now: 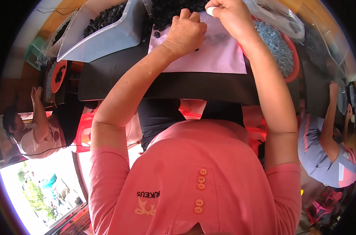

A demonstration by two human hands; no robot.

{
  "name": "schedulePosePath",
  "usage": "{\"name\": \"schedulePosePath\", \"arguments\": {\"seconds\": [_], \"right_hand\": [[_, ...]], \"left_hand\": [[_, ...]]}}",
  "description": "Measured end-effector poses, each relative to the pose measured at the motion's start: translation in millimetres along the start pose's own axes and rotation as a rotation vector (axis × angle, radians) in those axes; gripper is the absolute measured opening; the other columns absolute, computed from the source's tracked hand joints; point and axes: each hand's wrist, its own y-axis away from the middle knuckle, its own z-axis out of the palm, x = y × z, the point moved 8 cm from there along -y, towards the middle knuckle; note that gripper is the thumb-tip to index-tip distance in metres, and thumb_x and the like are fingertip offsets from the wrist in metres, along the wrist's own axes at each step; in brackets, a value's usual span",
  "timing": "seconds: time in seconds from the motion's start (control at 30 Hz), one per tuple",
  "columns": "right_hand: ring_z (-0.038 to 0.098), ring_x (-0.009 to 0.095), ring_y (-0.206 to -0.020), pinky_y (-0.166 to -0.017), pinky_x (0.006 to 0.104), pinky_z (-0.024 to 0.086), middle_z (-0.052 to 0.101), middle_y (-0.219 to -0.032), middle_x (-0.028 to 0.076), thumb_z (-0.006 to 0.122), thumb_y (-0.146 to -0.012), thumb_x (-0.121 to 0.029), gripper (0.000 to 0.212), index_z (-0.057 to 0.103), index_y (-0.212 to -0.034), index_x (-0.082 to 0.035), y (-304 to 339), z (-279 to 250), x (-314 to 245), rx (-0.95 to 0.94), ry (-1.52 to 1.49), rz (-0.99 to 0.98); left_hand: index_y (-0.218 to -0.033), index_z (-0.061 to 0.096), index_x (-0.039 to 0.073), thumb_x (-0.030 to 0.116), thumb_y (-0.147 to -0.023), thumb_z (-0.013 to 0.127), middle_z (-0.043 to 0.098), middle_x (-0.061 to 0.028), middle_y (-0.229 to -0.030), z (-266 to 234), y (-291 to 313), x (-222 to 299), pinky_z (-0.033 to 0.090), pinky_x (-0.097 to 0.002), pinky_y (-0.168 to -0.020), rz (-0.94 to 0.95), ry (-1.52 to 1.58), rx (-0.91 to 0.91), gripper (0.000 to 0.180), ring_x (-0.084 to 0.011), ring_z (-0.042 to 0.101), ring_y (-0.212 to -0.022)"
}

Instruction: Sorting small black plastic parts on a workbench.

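My left hand [186, 32] is over a pink sheet [225, 62] on the dark table. Its fingers curl downward and hide whatever is in them. A small black piece [157, 35] lies by the sheet's left edge, below a heap of similar black pieces [172, 11]. At the sheet's upper right, my right hand [234, 17] has thumb and fingers drawn together. Something small and white [210, 11] shows at its thumb tip; whether it is held or wrapped round the thumb I cannot tell. Tiny grey bits [219, 39] are scattered on the sheet between my hands.
A translucent bin [103, 49] with black pieces stands at the left. To the right is a red basin [293, 70] full of small grey-blue parts [274, 47], with a clear plastic bag [281, 17] behind it. One person [37, 133] sits at far left, another [326, 145] at far right.
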Motion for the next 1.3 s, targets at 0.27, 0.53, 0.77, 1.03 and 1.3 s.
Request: {"name": "schedulePosePath", "arguments": {"seconds": [0.27, 0.53, 0.77, 1.03, 1.3], "right_hand": [[0.065, 0.020, -0.073, -0.070, 0.0341, 0.050, 0.069, -0.075, 0.014, 0.064, -0.077, -0.007, 0.009, 0.068, -0.081, 0.000, 7, 9, 62, 0.036, -0.105, 0.133], [0.059, 0.009, -0.075, -0.070, 0.0256, 0.046, 0.066, -0.077, 0.002, 0.061, -0.084, -0.010, 0.016, 0.069, -0.092, 0.001, 11, 22, 50, -0.164, -0.199, 0.148], [0.061, 0.014, -0.072, -0.068, 0.0274, 0.048, 0.067, -0.076, 0.007, 0.063, -0.079, 0.000, 0.008, 0.068, -0.084, 0.003, 15, 24, 29, -0.066, -0.354, 0.105], [0.059, 0.012, -0.068, -0.063, 0.0248, 0.046, 0.066, -0.076, 0.005, 0.063, -0.075, 0.002, 0.010, 0.066, -0.084, 0.000, 11, 12, 43, 0.035, -0.446, 0.137], [0.057, 0.011, -0.063, -0.058, 0.0240, 0.044, 0.063, -0.071, 0.004, 0.063, -0.074, 0.003, 0.009, 0.065, -0.082, -0.001, 16, 14, 39, 0.066, -0.452, 0.168]], "left_hand": [[-0.081, 0.068, 0.011, 0.010, -0.071, 0.071, 0.059, -0.0015, -0.104, 4, 1, 0, 0.042, -0.0431, -0.089, 0.021, -0.021, 0.053, 0.011, -0.0285, 0.048, -0.109], [-0.083, 0.068, 0.007, 0.009, -0.077, 0.070, 0.063, -0.0026, -0.097, -31, 0, -8, 0.045, -0.0365, -0.086, -0.031, 0.182, 0.254, 0.007, -0.0268, 0.052, -0.099], [-0.078, 0.063, 0.001, 0.002, -0.077, 0.067, 0.062, -0.0114, -0.083, -69, 4, 11, 0.047, -0.0372, -0.068, 0.100, 0.238, 0.445, 0.005, -0.0284, 0.056, -0.078], [-0.074, 0.069, 0.008, 0.009, -0.069, 0.076, 0.059, -0.0032, -0.082, -50, 49, -31, 0.049, -0.0376, -0.072, -0.222, 0.246, 0.199, 0.009, -0.0268, 0.054, -0.085], [-0.084, 0.071, 0.012, 0.020, -0.063, 0.080, 0.058, -0.0041, -0.091, -37, 39, -26, 0.046, -0.0403, -0.081, -0.118, 0.089, 0.124, 0.024, -0.0288, 0.051, -0.096]]}}
